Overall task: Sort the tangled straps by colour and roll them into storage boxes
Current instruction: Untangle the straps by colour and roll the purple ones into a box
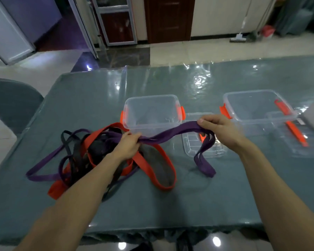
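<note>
2 hands [129,144] [219,127] stretch purple strap [170,134] left-right.

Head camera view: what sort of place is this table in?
Most likely a dining room in a home or small eatery: a long table under green cloth and clear plastic, a fabric-covered chair at its corner, and a mop against the far wall near a wooden door.

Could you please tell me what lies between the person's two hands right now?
In the head view, a purple strap stretches from the left hand to the right hand; both hands grip it.
</note>
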Motion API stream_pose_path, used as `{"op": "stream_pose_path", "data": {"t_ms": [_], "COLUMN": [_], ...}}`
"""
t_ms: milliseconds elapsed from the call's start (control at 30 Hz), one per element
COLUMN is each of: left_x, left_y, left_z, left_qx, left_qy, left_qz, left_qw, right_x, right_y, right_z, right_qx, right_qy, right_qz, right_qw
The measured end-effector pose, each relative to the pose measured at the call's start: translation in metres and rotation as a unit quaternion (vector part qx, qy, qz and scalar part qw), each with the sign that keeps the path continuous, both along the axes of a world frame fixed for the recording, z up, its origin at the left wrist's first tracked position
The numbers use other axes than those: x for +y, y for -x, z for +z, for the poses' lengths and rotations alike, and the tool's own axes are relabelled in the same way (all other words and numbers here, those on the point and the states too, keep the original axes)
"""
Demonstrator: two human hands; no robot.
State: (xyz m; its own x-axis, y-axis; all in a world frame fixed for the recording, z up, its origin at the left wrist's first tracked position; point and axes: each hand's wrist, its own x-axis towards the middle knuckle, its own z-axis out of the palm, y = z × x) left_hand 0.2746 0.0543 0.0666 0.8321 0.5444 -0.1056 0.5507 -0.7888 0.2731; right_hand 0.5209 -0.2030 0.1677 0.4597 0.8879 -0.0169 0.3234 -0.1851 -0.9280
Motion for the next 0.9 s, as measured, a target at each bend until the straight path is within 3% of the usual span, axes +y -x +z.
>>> {"op": "stream_pose_path", "data": {"t_ms": [167, 367, 467, 600, 667, 767, 900], "left_x": [0.032, 0.047, 0.041, 0.048, 0.057, 0.067, 0.053], "left_y": [0.006, 0.027, 0.049, 0.084, 0.108, 0.138, 0.140], "left_z": [0.088, 0.203, 0.224, 0.247, 0.242, 0.193, 0.108], "left_qx": [-0.155, -0.160, -0.201, -0.302, -0.337, -0.262, -0.140], "left_qy": [0.005, -0.070, -0.061, -0.073, -0.033, 0.088, 0.190], "left_qz": [0.099, 0.034, 0.045, 0.090, 0.133, 0.179, 0.141], "left_qw": [0.983, 0.984, 0.977, 0.946, 0.932, 0.944, 0.961], "right_x": [0.037, 0.132, 0.175, 0.211, 0.218, 0.215, 0.198], "right_y": [0.019, 0.083, 0.122, 0.152, 0.152, 0.149, 0.158], "right_z": [-0.010, 0.015, 0.032, 0.047, 0.062, 0.094, 0.128], "right_qx": [-0.108, -0.138, -0.077, -0.011, 0.028, 0.042, 0.106], "right_qy": [0.208, 0.032, 0.016, -0.043, -0.062, -0.078, -0.120], "right_qz": [0.028, 0.087, 0.165, 0.168, 0.185, 0.210, 0.233], "right_qw": [0.972, 0.986, 0.983, 0.985, 0.980, 0.974, 0.959]}}
